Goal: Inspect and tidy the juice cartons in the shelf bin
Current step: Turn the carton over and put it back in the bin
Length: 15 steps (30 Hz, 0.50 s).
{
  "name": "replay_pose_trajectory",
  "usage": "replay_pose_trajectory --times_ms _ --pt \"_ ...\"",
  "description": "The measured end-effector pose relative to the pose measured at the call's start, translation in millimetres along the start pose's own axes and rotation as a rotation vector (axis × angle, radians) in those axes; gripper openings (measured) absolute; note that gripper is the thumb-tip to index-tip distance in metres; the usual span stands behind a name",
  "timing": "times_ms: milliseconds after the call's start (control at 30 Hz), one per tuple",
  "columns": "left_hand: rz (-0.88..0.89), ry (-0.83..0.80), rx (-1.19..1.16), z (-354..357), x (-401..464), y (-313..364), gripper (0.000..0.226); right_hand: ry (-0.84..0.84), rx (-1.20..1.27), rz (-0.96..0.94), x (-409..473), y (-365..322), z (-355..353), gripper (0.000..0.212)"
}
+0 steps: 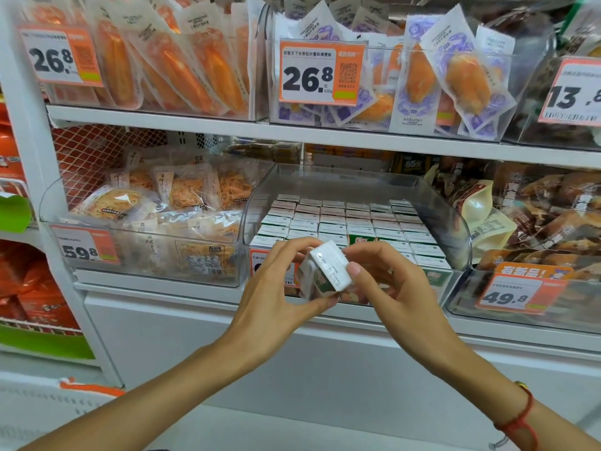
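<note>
Juice carton (327, 270), one unit: left hand (276, 281) and right hand (387, 281) both pinching it, grip clamped; tilt printed top toward view, read date, then reseat upright in bin (432, 203) gap at 12 o'clock.

The bin (435, 203) is showing clear glossy plastic; the carton (328, 271) is looking like smooth white paperboard.

Price tags (312, 73): 26.8 ×2, 13.8, 59.8, 49.8.

Both hands raised together, left hand (276, 281) and right hand (387, 281) each with fingers curled, pinching
</note>
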State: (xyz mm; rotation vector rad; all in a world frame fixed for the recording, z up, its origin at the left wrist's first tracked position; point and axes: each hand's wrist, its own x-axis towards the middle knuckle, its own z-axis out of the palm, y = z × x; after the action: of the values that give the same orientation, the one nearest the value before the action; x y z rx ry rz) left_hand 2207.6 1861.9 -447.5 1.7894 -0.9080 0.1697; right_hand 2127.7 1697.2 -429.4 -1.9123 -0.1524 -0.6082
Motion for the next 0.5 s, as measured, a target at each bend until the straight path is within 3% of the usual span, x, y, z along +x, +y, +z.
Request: replay_pose_trajectory --times_ms 133,300,500 --pt "-0.240 0.011 -0.185 -4.4 5.1 0.8 0.065 -0.074 -0.156 -0.064 -0.7 4.2 -4.9 0.026" --pt "-0.587 -0.024 -0.497 -16.3 6.7 -3.3 0.066 -0.255 -0.368 -0.112 -2.4 10.1 -3.8 0.055" --pt "-0.828 -0.220 -0.558 -21.0 3.9 -5.9 0.066 -0.168 -0.170 -0.006 0.3 6.3 2.6 0.035"
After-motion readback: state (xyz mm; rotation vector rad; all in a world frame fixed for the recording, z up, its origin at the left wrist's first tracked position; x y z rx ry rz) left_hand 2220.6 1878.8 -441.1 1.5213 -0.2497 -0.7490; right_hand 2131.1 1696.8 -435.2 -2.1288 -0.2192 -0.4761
